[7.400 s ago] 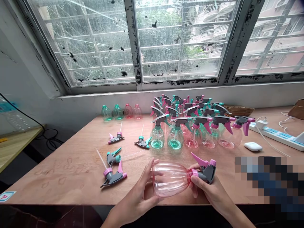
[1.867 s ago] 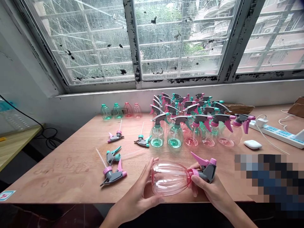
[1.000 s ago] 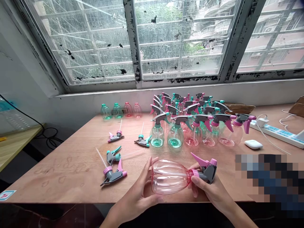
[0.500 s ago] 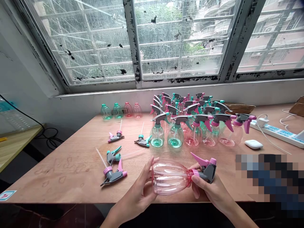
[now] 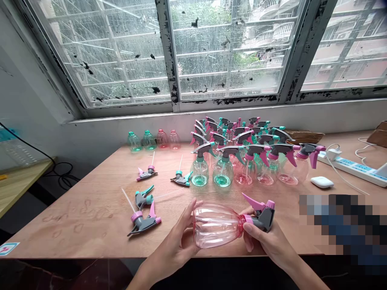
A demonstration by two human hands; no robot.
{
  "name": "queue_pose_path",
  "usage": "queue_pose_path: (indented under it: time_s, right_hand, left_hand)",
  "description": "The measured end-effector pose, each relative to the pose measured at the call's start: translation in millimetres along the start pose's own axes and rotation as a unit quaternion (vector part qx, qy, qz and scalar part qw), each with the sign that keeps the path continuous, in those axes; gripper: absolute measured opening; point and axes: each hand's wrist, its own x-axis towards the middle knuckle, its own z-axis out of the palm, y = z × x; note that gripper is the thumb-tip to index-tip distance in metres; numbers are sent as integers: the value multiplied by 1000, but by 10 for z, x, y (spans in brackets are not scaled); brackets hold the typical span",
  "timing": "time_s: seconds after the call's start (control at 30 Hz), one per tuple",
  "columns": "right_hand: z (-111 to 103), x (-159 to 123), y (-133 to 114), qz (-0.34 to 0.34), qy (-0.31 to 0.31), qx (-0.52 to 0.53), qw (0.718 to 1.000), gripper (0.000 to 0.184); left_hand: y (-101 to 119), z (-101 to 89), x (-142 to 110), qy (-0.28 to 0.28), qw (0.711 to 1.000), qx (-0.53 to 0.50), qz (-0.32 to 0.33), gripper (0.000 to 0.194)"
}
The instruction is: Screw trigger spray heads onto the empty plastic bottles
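Observation:
A clear pink spray bottle [image 5: 216, 225] lies sideways above the table's front edge, held between both hands. My left hand [image 5: 178, 237] is closed around its base end. At the neck, my right hand [image 5: 266, 237] grips the pink collar of the grey and pink trigger sprayer [image 5: 264, 215], which sits on the bottle's mouth. To the left lie loose trigger sprayers with straws: a grey and pink one [image 5: 143, 223], a grey and teal one [image 5: 143, 198] touching it, another pink one [image 5: 147, 173] and another teal one [image 5: 180, 179].
Several spray bottles with sprayers [image 5: 223, 169] stand grouped beyond my hands. Further left, green and pink bottles without tops [image 5: 149, 141] stand near the wall. A white case [image 5: 322, 182] and a power strip [image 5: 356, 167] with cables lie right. A blurred patch covers the right front corner.
Both hands keep their hold on the pink bottle and sprayer, with hardly any movement. The view has shifted very slightly.

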Motion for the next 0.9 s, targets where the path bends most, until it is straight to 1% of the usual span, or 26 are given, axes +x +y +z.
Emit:
queue_pose_path:
  time_s: [0.13,0.23,0.33,0.43,0.5,0.53,0.6,0.67,0.7,0.77,0.9]
  right_hand:
    - [-2,-1,5,5,2,-4,1000,28]
    - [8,0,-10,9,8,-9,1000,31]
    - [14,-2,-17,10,10,-9,1000,32]
    - [5,-7,-3,11,12,-11,1000,32]
    - [-3,-9,9,11,12,-11,1000,32]
    - [-5,-9,12,10,11,-9,1000,31]
    - [-2,-5,10,7,8,-6,1000,30]
    - [4,0,1,9,2,0,1000,30]
    - [8,3,-3,11,-2,3,1000,30]
    - [10,6,-8,16,-8,7,1000,32]
    - [5,5,2,13,-8,14,1000,31]
  left_hand:
    - [45,-1,2,7,1000,-14,-18,108]
    - [61,-15,4,1,999,-31,-27,103]
    - [41,-17,4,-5,1000,-15,-13,98]
    - [11,12,-5,13,1000,-7,5,88]
    - [3,39,-13,25,999,-19,7,79]
    - [5,49,-16,29,999,-28,5,78]
    - [22,59,-18,29,999,-38,0,88]
    - [47,54,-15,20,999,-45,-2,99]
    - [59,46,-13,14,999,-48,-2,102]
    - [72,29,-9,4,999,-45,0,101]
    - [46,0,2,5,1000,-4,14,95]
